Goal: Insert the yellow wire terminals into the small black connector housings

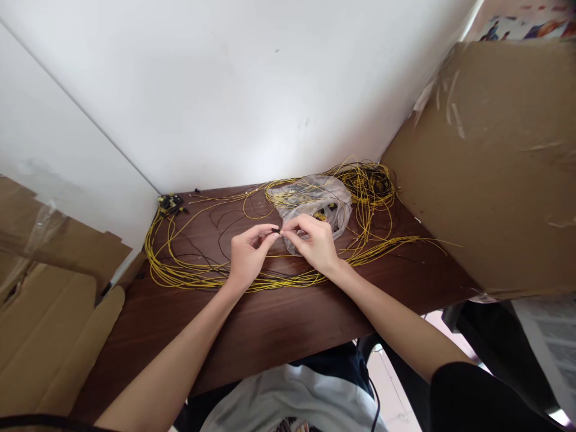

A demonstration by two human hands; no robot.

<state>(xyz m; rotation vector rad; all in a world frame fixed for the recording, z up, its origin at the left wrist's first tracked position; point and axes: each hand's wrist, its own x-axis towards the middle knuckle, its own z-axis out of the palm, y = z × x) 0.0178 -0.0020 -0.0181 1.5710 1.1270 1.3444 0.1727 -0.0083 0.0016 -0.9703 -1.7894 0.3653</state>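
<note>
My left hand [249, 255] and my right hand [312, 241] meet over the middle of a dark wooden table [270, 324]. Both pinch a small black connector [275, 230] between thumb and fingertips. Thin yellow wires [189, 273] lie in loose loops under and around the hands. Just behind my right hand sits a clear plastic bag [315, 201] with small yellow and black parts inside.
A tangled heap of yellow and black wires [371, 180] lies at the back right. A cluster of black connectors [171, 204] sits at the back left. Large cardboard sheets stand at the right [490, 168] and left [49, 318]. A white wall [234, 90] closes the back.
</note>
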